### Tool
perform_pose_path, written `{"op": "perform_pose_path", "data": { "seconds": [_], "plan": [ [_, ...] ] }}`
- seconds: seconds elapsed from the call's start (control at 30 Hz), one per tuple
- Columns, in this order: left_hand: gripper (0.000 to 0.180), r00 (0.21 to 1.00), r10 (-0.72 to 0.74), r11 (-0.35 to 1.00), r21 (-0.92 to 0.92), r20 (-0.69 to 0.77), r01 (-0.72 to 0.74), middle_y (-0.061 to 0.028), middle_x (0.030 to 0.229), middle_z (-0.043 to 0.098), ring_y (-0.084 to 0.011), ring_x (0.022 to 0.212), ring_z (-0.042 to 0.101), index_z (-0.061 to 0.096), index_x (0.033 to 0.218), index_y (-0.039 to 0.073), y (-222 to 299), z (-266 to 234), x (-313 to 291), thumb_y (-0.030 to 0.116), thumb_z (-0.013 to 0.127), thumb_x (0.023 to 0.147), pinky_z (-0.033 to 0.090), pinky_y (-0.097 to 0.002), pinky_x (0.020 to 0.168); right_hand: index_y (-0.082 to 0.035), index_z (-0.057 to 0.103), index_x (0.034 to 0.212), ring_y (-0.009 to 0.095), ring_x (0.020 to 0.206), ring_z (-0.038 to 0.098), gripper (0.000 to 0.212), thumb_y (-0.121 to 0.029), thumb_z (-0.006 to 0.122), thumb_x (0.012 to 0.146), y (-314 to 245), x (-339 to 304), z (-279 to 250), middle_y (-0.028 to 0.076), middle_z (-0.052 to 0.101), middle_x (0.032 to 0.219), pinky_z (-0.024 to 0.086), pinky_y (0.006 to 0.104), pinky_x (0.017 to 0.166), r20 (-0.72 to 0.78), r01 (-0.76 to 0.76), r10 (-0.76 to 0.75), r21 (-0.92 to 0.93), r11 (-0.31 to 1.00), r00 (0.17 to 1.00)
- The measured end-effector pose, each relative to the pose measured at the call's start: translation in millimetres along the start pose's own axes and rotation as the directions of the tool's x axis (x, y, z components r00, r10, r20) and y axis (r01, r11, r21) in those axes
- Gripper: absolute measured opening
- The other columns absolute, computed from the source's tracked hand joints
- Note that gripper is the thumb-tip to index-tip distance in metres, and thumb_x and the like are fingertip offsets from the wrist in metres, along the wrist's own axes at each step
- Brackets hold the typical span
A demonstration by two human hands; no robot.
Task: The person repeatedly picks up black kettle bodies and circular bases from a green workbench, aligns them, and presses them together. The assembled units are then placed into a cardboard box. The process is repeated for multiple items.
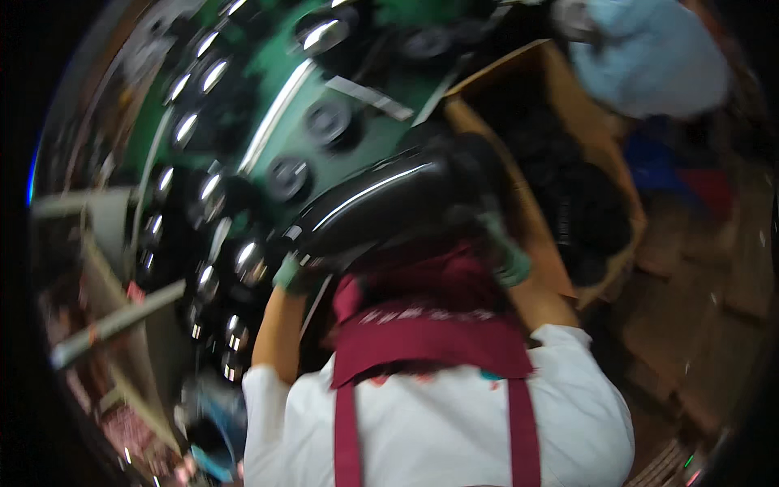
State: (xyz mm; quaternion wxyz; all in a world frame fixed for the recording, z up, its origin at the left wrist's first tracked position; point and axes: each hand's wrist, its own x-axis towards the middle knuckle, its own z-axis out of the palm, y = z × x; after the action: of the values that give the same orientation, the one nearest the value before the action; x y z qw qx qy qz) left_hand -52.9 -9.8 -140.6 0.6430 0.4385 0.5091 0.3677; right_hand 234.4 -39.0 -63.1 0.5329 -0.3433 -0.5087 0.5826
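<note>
A large, glossy black cylinder [381,199] with rounded shoulders lies slanted across the front of my body, its right end higher than its left. My left hand [294,274], in a green glove, closes on its lower left end. At the other end is my right hand [505,252], gloved in green too and blurred by motion; it holds the cylinder near its right underside. Most of the fingers on both hands are hidden behind the cylinder or smeared. Round dark caps [329,122] stand on the green worktop [369,142] just beyond.
To the right sits an open cardboard box [531,207] with dark round pieces inside. Many shiny black rounded parts [213,191] crowd the left side. A flat strip [369,96] lies on the worktop. Light blue cloth or plastic [649,53] shows at the far right.
</note>
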Motion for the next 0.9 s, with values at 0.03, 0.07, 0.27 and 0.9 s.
{"op": "perform_pose_path", "data": {
  "seconds": [0.03,0.07,0.27,0.9],
  "plan": [
    [0.053,1.000,-0.002,1.000,0.022,-0.001,0.002,-0.0106,0.128,0.061,-0.0182,0.113,0.059,0.051,0.136,0.001,0,-1,2,0.007,0.065,0.085,0.046,-0.0338,0.102,-0.006,0.025,0.153,0.013,0.114,0.048,0.072,-0.029,0.060,0.095,-2,-2,2,0.005,0.042,0.143,0.042,0.0271,0.094,-0.032,-0.006,0.009,0.095,0.995,0.999],
    [0.053,1.000,-0.012,0.999,0.039,-0.003,0.012,-0.0106,0.128,0.061,-0.0182,0.113,0.059,0.051,0.136,0.001,-1,-2,5,0.007,0.065,0.085,0.046,-0.0337,0.102,-0.007,0.025,0.154,0.015,0.118,0.048,0.071,-0.029,0.059,0.095,0,-1,5,0.005,0.041,0.144,0.042,0.0282,0.097,-0.079,0.014,0.004,0.221,0.975,0.997],
    [0.053,0.995,-0.102,0.992,0.079,0.021,0.100,-0.0105,0.128,0.061,-0.0182,0.112,0.059,0.051,0.136,0.001,-11,14,31,0.006,0.065,0.085,0.046,-0.0337,0.101,-0.005,0.028,0.152,0.030,0.126,0.044,0.073,-0.045,0.055,0.097,11,19,-33,0.017,0.045,0.135,0.030,0.0405,0.111,-0.088,-0.069,0.045,-0.292,0.954,0.995],
    [0.053,0.993,-0.103,0.991,0.089,0.055,0.098,-0.0101,0.126,0.062,-0.0181,0.111,0.060,0.052,0.135,0.001,-15,34,43,0.006,0.066,0.084,0.047,-0.0334,0.100,-0.004,0.031,0.150,0.021,0.138,0.036,0.059,-0.035,0.048,0.103,10,7,-35,0.012,0.037,0.149,0.020,0.0327,0.118,-0.237,-0.055,0.155,0.378,0.924,0.959]
  ]
}}
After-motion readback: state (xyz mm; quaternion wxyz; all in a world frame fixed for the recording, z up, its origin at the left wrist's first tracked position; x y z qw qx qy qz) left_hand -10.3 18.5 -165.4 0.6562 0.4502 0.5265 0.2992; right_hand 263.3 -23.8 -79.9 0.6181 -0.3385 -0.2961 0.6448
